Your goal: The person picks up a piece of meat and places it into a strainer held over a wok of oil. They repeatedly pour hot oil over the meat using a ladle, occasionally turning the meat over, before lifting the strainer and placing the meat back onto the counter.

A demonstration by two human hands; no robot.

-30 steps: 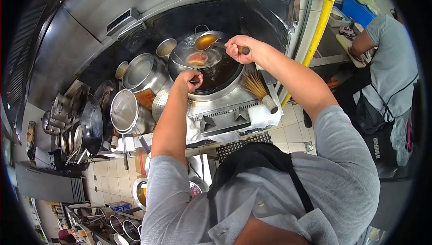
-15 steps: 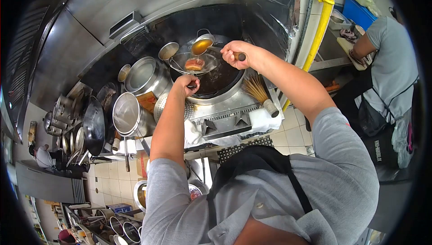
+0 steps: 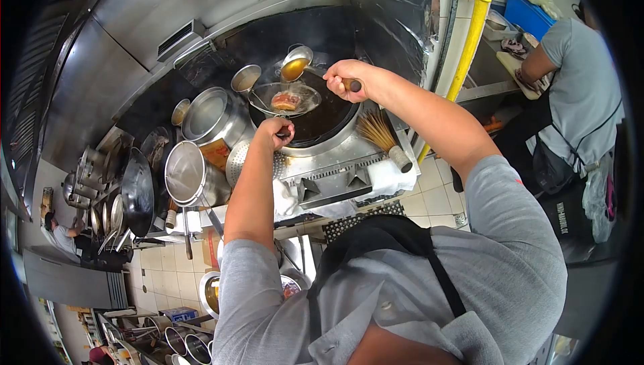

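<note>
The left hand [image 3: 276, 133] is closing around the handle of a strainer [image 3: 305, 105], which is holding a piece of meat [image 3: 286, 100] above the left side of the wok [image 3: 329, 107]. The right hand [image 3: 346, 80] is gripping the wooden handle of a ladle [image 3: 294, 69], its fingers curling shut; the ladle's bowl, full of golden liquid, is hanging near the wok's far edge, just beyond the meat. A brush [image 3: 385, 139] is lying by the right edge of the stove [image 3: 322, 162]. To the right, a co-worker [image 3: 578, 83] is leaning over a cutting board [image 3: 520, 74].
</note>
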